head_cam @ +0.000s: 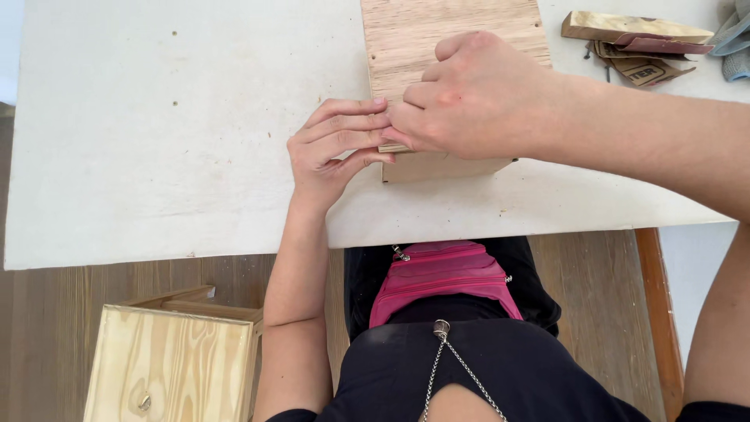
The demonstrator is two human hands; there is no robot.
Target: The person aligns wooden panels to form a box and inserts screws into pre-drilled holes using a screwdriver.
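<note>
The right hand (469, 98) lies curled over the wood block (437, 35) on the table (156, 141), pinching its near-left edge. The left hand (336, 144), fingers flat, presses that edge. Best keep the block steady and both grips firm.

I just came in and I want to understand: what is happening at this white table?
A person stands at the white table and works with both bare hands on a pale wooden board lying flat on it. The left hand rests against the board's left edge, fingers bent. The right hand lies on top of the board, its fingertips pinched together at that same edge; what they pinch is hidden. A light pine box stands on the floor below.
</note>
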